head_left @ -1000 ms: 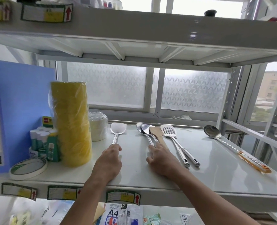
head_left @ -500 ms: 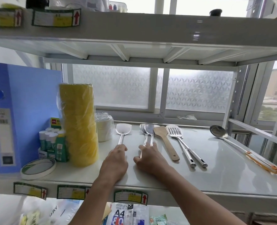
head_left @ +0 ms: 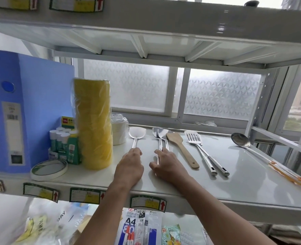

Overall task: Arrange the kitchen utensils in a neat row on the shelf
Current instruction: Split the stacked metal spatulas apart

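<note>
Shelf [head_left: 243, 174] with glue sticks [head_left: 59, 137] upright in green box [head_left: 72, 153]

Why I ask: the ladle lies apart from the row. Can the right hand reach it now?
Probably yes. The right hand holds two spoons and must let go first; the wooden spatula and steel turners between it and the ladle lie flat, easily reached over.

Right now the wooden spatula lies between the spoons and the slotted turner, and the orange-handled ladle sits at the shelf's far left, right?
No: the head view shows the orange-handled ladle at the far right of the shelf. The wooden spatula does lie between the spoons and the slotted turner.
</note>
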The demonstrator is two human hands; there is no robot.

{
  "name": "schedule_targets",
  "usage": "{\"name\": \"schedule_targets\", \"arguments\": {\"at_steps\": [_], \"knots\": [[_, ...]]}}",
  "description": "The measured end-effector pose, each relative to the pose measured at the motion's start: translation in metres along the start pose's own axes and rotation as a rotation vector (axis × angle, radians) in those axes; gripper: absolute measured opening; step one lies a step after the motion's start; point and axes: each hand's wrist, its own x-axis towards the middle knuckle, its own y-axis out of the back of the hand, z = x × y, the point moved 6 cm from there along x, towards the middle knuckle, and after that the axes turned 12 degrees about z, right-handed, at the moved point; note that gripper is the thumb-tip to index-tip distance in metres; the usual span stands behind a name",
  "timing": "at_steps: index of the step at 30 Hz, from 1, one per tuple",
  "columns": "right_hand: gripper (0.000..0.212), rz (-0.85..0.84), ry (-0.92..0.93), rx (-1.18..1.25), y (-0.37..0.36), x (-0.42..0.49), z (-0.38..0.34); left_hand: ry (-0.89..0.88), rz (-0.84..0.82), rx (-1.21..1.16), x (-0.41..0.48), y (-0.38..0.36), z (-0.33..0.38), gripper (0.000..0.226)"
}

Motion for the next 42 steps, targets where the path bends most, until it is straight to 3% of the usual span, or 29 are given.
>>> {"name": "schedule_targets", "arguments": {"at_steps": [26, 35, 39, 42], "knots": [[0.060, 0.007, 0.061, 0.006, -0.003, -0.003, -0.001, -0.059, 0.017, 0.051, 0.000, -0.002, 0.003, 0.030], [0.064, -0.011, 0.095, 0.003, -0.002, -0.007, -0.003, -0.056, 0.026, 0.072, 0.002, -0.006, 0.001, 0.030], [0.080, 0.017, 0.107, 0.099, 0.003, -0.005, -0.005, -0.141, 0.103, 0.092, 0.001, 0.001, 0.012, 0.033], [0.051, 0.177, 0.050, 0.258, 0.018, 0.004, 0.006, -0.294, 0.070, 0.028, -0.003, 0.000, 0.025, 0.036]]}}
